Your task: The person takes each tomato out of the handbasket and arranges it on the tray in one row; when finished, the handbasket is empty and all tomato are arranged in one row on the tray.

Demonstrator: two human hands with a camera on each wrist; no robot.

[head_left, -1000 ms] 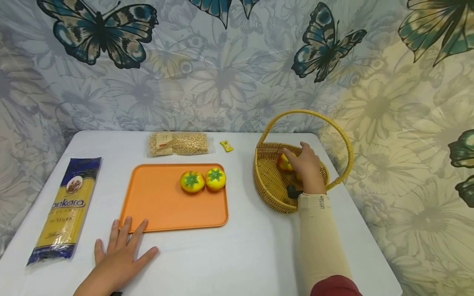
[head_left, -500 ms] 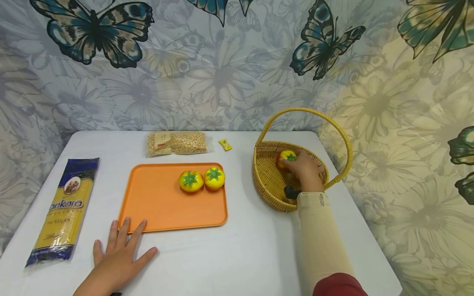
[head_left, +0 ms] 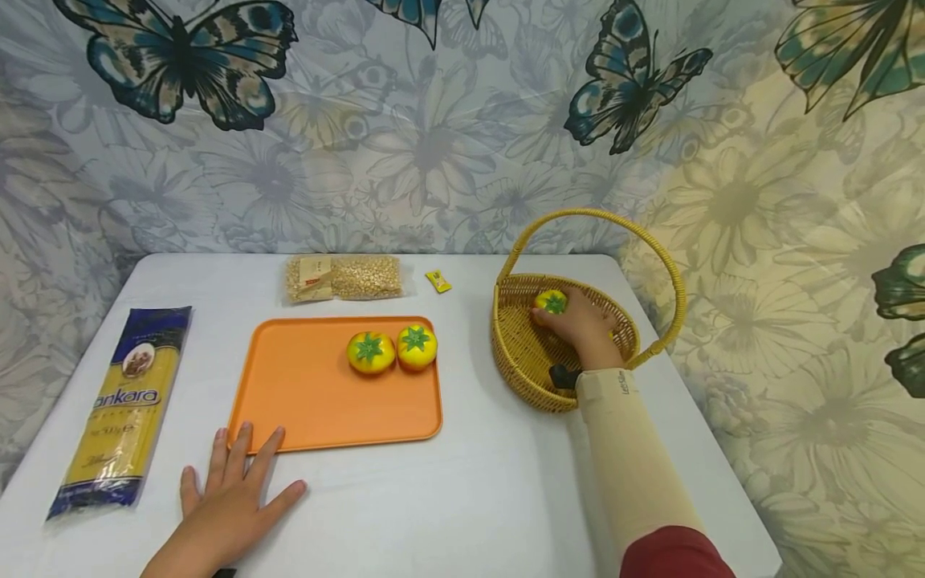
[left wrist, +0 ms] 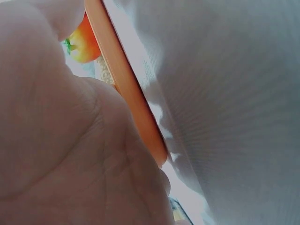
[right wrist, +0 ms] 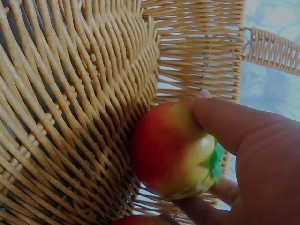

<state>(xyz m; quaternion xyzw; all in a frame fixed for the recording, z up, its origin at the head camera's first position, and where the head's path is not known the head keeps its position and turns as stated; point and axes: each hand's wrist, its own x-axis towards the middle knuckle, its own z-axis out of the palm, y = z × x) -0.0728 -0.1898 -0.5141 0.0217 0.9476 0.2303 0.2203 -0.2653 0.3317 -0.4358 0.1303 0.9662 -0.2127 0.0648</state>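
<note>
Yellow wicker forms a basket (head_left: 520,365); inside it, the right hand (head_left: 587,323) grips a fruit (head_left: 552,301) between thumb and fingers. Well left of the basket, the left hand (head_left: 234,494) has straight, spread fingers at the near edge of a tray (head_left: 303,393). Good handling probably calls for a light, even grip, with knuckles clear of the basket's handle (head_left: 681,301). The right wrist view shows the fruit's red side and part of a second fruit (right wrist: 140,221); the head view hides that red side, but alone shows the whole tray.
</note>
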